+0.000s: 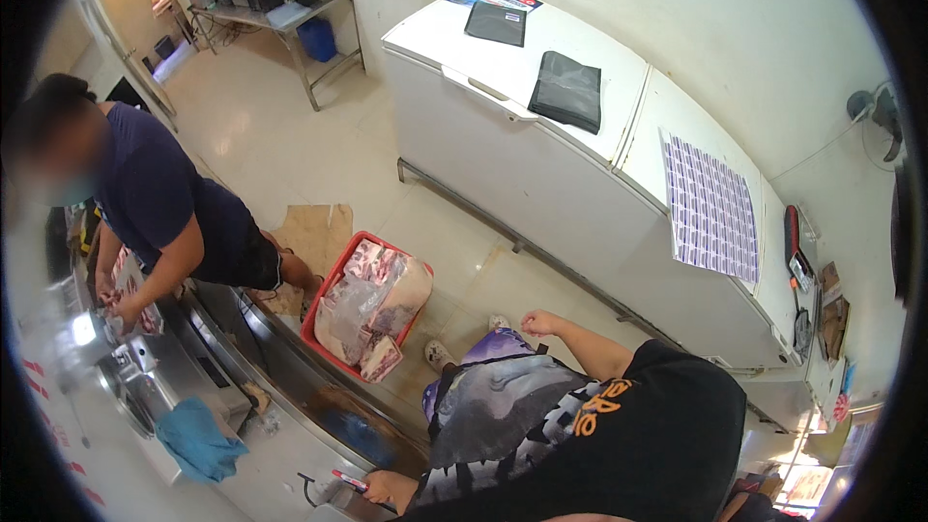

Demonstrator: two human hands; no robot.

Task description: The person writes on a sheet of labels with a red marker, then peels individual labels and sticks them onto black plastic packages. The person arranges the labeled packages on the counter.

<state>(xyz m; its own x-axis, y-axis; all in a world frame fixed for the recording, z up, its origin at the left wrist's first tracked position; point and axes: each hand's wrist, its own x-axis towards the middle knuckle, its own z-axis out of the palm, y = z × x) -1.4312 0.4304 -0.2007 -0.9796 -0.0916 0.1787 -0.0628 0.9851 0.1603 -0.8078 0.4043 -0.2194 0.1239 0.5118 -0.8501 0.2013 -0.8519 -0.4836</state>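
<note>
My left hand (389, 487) grips a slim red-and-white pen-like object (350, 479) at the edge of the steel counter (283, 442). My right hand (540, 322) hangs beside my patterned shorts, holding nothing, fingers loosely bent. On the floor ahead, a red plastic crate (310, 330) holds large cuts of meat (406, 293), partly under clear plastic. A blue cloth (201, 438) lies over part of a steel machine (163, 370) on the counter.
A co-worker (156, 181) at left handles meat (148, 315) by the machine. A long white chest freezer (493, 130) bears black pouches (569, 90) and a sheet of printed labels (712, 210). Flattened cardboard (319, 232) lies on the floor. A steel table (290, 18) with equipment stands behind.
</note>
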